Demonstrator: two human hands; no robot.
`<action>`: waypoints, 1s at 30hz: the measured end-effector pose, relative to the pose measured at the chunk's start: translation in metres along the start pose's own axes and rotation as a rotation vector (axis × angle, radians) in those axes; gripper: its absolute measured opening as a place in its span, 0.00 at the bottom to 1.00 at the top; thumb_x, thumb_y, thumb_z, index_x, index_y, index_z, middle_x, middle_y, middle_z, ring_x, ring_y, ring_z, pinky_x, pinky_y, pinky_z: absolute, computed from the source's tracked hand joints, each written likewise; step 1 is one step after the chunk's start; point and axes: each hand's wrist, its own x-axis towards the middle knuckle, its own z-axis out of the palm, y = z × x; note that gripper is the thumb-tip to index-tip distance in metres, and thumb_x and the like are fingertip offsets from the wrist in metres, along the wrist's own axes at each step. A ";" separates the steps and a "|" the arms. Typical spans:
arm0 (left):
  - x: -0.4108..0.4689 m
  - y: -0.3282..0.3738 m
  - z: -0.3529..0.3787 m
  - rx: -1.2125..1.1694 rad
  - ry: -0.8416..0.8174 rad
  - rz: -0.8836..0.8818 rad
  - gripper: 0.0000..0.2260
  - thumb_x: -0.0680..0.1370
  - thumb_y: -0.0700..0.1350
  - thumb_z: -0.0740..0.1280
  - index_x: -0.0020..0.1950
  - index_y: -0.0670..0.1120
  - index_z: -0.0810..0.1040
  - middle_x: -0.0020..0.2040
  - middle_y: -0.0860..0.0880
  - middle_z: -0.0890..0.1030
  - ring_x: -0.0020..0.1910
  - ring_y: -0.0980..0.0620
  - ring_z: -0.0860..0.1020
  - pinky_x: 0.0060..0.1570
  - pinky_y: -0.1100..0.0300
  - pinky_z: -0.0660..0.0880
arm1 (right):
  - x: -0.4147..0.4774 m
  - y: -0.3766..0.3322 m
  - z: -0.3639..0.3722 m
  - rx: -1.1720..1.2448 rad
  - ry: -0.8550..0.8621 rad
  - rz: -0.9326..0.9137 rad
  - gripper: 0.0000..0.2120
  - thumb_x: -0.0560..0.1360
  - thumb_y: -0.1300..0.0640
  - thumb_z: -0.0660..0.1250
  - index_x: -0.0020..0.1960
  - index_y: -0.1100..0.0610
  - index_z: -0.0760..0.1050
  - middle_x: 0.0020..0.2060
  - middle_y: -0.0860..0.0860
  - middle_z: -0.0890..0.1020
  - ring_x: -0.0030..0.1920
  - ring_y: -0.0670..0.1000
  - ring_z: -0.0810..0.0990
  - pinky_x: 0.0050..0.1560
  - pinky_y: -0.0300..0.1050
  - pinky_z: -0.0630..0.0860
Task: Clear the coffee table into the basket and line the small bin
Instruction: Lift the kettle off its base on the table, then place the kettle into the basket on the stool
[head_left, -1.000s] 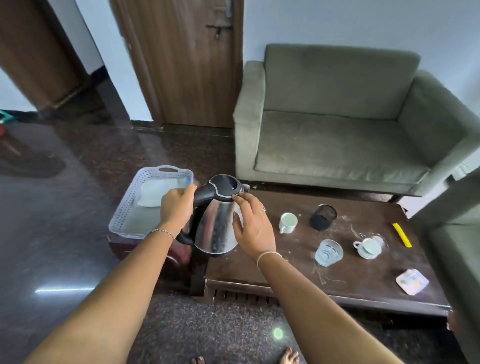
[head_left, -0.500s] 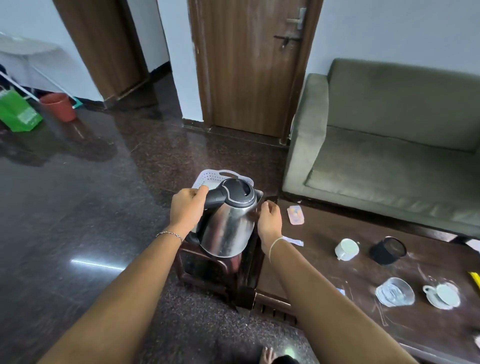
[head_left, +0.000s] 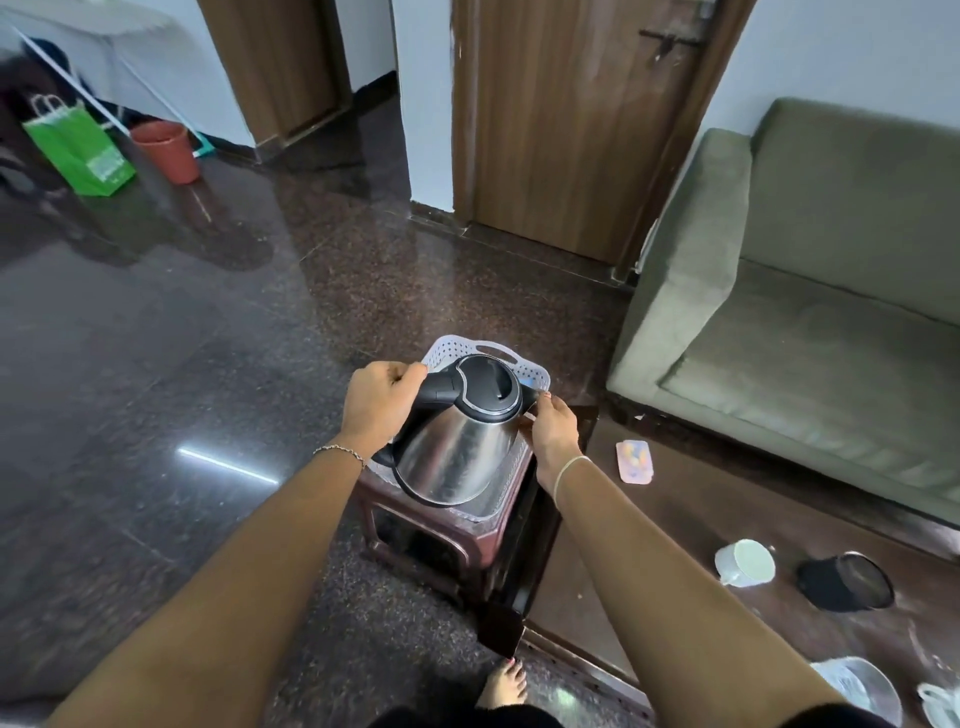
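My left hand (head_left: 378, 404) grips the black handle of a steel kettle (head_left: 457, 452). My right hand (head_left: 555, 432) touches the kettle's right side near the spout with its fingers. The kettle hangs tilted over a white perforated basket (head_left: 524, 366) that stands on a dark red stool (head_left: 415, 535) left of the coffee table (head_left: 701, 525). On the table lie a pink packet (head_left: 635, 461), a white cup (head_left: 745, 563) on its side, a small black bin (head_left: 844, 581) on its side, and a clear glass bowl (head_left: 862, 686).
A grey-green sofa (head_left: 810, 332) stands behind the table. A wooden door (head_left: 566, 119) is straight ahead. A green paper bag (head_left: 78, 145) and a red bucket (head_left: 165, 150) stand at the far left on the glossy dark floor. My bare foot (head_left: 504, 686) is by the table's corner.
Both hands carried the kettle leftward from the table to above the basket. My view swung left, so the table's cups and bin now lie at the right edge.
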 end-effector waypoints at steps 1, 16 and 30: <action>0.006 -0.002 0.001 -0.003 -0.004 -0.013 0.21 0.70 0.56 0.62 0.30 0.39 0.67 0.21 0.50 0.64 0.24 0.50 0.66 0.30 0.47 0.69 | 0.004 -0.001 0.004 0.007 0.021 0.008 0.11 0.82 0.54 0.57 0.59 0.53 0.75 0.43 0.47 0.81 0.39 0.47 0.79 0.48 0.42 0.79; 0.079 -0.050 0.031 -0.065 -0.261 -0.126 0.21 0.68 0.56 0.64 0.32 0.36 0.72 0.25 0.47 0.71 0.25 0.53 0.69 0.29 0.53 0.70 | 0.048 0.031 0.044 -0.220 0.366 0.091 0.13 0.79 0.53 0.59 0.41 0.54 0.79 0.36 0.50 0.80 0.46 0.58 0.82 0.54 0.54 0.79; 0.108 -0.085 0.047 -0.155 -0.592 -0.189 0.14 0.73 0.47 0.67 0.27 0.50 0.75 0.27 0.52 0.74 0.29 0.54 0.73 0.23 0.69 0.69 | 0.055 0.057 0.070 -0.418 0.661 0.165 0.16 0.80 0.54 0.55 0.54 0.58 0.80 0.50 0.58 0.83 0.43 0.57 0.74 0.44 0.42 0.66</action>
